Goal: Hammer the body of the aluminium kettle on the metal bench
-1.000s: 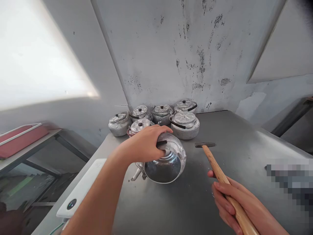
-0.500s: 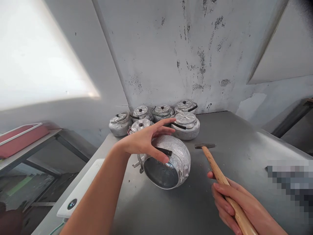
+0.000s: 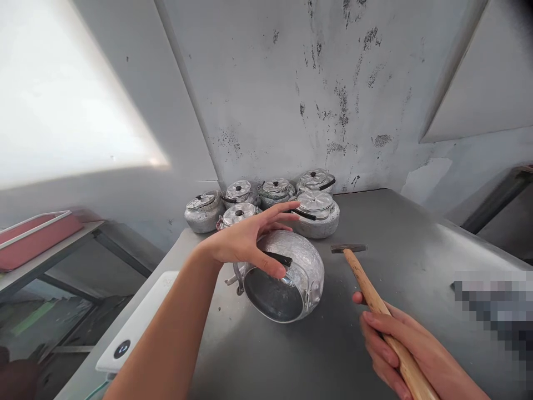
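Note:
A dented aluminium kettle (image 3: 297, 258) lies on its side on the grey table, its round mouth facing me. Over its upper left side is my left hand (image 3: 254, 236), fingers stretched out and apart, the thumb beside the black handle grip (image 3: 278, 258). Whether the palm touches the metal is hidden. My right hand (image 3: 389, 333) is wrapped round the wooden handle of a hammer (image 3: 368, 286). The narrow steel head points away from me, to the right of the kettle and apart from it.
Several lidded aluminium kettles (image 3: 318, 216) stand at the table's back edge by the stained wall (image 3: 270, 111). A white box-like device (image 3: 137, 322) with a cable lies at the left. A pink bin (image 3: 39, 236) rests on a side bench. An object at the right is pixelated.

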{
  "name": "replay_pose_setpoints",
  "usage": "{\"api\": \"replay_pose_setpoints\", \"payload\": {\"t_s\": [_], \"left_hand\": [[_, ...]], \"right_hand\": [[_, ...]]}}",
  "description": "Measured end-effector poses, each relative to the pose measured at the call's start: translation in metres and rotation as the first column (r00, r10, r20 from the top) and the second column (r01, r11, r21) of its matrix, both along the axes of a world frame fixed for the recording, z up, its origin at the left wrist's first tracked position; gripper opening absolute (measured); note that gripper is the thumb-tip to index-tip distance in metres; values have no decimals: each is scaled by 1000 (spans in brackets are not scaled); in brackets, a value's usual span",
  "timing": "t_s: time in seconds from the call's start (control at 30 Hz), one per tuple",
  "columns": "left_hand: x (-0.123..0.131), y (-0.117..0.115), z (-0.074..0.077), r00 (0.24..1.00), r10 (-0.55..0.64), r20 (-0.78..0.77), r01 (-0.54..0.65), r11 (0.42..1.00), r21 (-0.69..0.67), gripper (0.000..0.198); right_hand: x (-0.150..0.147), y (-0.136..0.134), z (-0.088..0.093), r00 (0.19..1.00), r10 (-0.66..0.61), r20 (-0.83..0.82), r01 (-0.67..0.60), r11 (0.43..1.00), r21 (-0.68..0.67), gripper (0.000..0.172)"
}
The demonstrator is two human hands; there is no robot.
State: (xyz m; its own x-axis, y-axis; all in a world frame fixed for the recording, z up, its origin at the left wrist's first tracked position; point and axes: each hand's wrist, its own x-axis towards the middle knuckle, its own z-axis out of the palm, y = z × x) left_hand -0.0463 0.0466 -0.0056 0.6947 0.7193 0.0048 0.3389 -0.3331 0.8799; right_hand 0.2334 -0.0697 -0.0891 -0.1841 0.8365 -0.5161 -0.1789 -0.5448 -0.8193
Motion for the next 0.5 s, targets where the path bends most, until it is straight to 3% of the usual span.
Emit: {"api": "replay_pose_setpoints", "payload": {"t_s": [0.13,0.5], "left_hand": [[2,1,-1,999,-25,46,25,1000,16,115],[2,-1,2,1000,6,-16,-6,1000,28,110]], "right_hand": [[0,2,-2,1000,21,8,-22,1000,4,64],[3,-2,-5,999,27,-35,-27,1000,1,61]]}}
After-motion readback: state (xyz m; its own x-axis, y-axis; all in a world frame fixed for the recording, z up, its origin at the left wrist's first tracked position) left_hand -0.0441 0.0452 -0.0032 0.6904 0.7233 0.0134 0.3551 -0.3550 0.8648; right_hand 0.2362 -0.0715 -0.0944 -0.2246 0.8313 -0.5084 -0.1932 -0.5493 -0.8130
